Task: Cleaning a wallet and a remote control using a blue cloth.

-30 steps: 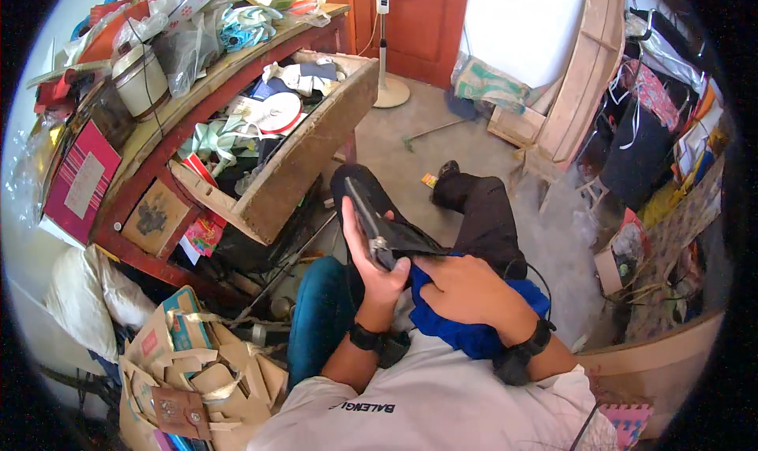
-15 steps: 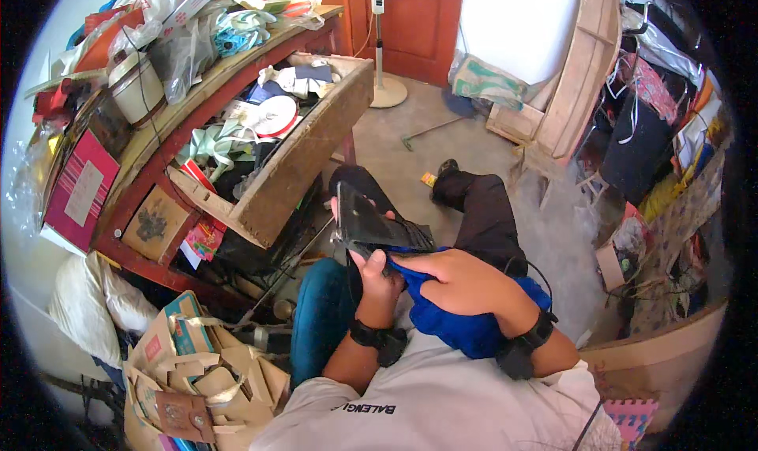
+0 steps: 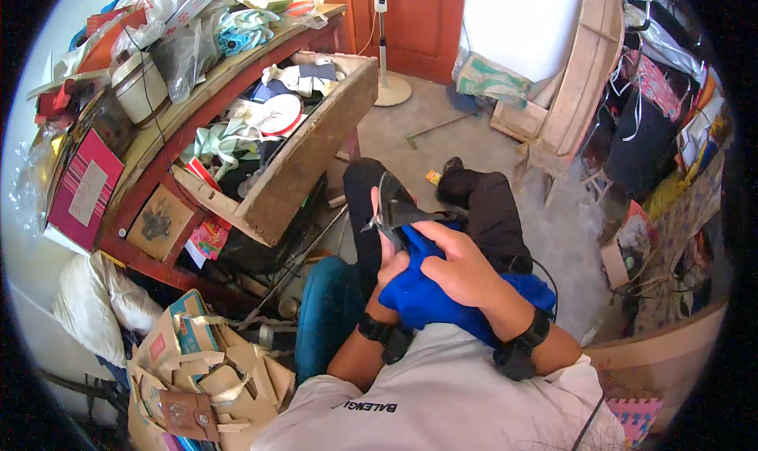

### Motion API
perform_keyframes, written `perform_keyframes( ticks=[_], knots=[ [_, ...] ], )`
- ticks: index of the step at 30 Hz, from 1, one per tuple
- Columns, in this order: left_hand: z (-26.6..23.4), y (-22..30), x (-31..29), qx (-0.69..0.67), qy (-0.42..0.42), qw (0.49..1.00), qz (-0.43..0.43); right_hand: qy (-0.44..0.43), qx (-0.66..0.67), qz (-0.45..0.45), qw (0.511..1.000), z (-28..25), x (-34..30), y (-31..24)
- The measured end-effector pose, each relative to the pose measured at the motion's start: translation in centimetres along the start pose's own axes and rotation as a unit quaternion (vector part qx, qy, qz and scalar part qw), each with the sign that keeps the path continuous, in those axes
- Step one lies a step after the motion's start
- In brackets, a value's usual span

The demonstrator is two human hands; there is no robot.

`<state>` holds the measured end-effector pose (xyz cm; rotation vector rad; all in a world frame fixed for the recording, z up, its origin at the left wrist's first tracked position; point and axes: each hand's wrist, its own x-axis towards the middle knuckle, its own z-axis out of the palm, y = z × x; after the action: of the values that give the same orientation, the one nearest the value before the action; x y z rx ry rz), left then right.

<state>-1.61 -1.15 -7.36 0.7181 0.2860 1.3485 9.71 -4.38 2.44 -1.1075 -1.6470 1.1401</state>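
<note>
A dark, glossy flat panel point(image 3: 399, 204) is tilted up over my lap, with one edge toward me; its exact kind does not show. My left hand point(image 3: 389, 263) grips it from the left, fingers partly hidden behind it. A bright blue cloth point(image 3: 434, 302) hangs beneath both hands and spreads over my lap. My right hand point(image 3: 462, 268) is closed on the cloth at the panel's right side, its thumb and index finger close to the panel's lower edge.
On the left stands a red wooden desk point(image 3: 142, 163) with a stuffed drawer point(image 3: 316, 147) pulled out. A cardboard pile point(image 3: 229, 380) and a teal round seat point(image 3: 325, 313) are beside me. Ahead is a standing fan point(image 3: 383, 48). Bags and clutter point(image 3: 647, 119) line the right.
The panel has turned from a flatter pose to a steeper, edge-on tilt. Both hands shifted slightly right. More blue cloth now shows between them, and my right hand has pulled in around it.
</note>
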Motion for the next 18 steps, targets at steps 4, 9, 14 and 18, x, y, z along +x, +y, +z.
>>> perform_keyframes(
  ticks=[4, 9, 14, 18],
  knots=[
    [-1.2, 0.5, 1.5, -0.118, -0.125, 0.979, 0.108, -0.005, -0.233, -0.110, 0.966, -1.5, -0.1, 0.1],
    [1.6, 3.0, 1.4, -0.070, -0.007, 0.997, 0.029, -0.060, -0.277, -0.185, 0.941, -1.9, -0.2, -0.7],
    [2.4, 2.6, 1.7, -0.166, 0.110, 0.980, 0.029, 0.030, -0.255, -0.128, 0.958, -0.1, -1.1, -1.0],
    [2.0, 2.3, 1.6, -0.238, 0.099, 0.962, 0.087, 0.115, -0.369, -0.152, 0.910, 0.2, -1.1, -2.0]
  ],
)
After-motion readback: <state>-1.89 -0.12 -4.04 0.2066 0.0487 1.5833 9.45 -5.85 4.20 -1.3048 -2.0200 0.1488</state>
